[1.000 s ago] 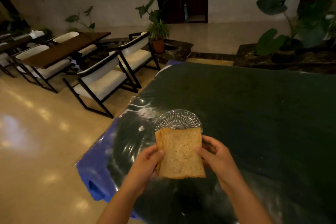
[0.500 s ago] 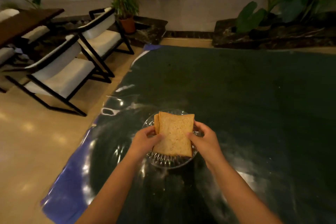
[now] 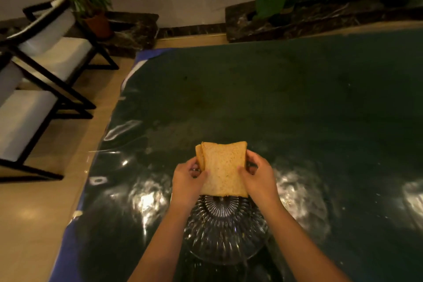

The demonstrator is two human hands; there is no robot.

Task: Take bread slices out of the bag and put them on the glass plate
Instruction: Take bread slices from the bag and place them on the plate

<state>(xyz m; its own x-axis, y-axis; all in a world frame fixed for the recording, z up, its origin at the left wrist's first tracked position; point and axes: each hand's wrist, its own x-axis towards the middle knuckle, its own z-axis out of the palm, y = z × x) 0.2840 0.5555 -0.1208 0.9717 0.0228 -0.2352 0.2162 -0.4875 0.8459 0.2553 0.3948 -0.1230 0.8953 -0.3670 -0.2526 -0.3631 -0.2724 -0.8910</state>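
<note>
Stacked tan bread slices (image 3: 223, 168) sit tilted above the far rim of the ribbed glass plate (image 3: 225, 236).

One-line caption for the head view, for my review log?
Both hands, left and right, hold bread slices over the glass plate on a dark table.

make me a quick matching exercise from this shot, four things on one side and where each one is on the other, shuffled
Things:
1. bread slices
2. glass plate
3. white chairs
4. potted plant

Places:
A. on the dark table, below the hands
B. far left corner, by the wall
C. held between left hand and right hand
D. on the floor, left of the table

Pairs: 1-C, 2-A, 3-D, 4-B
</note>
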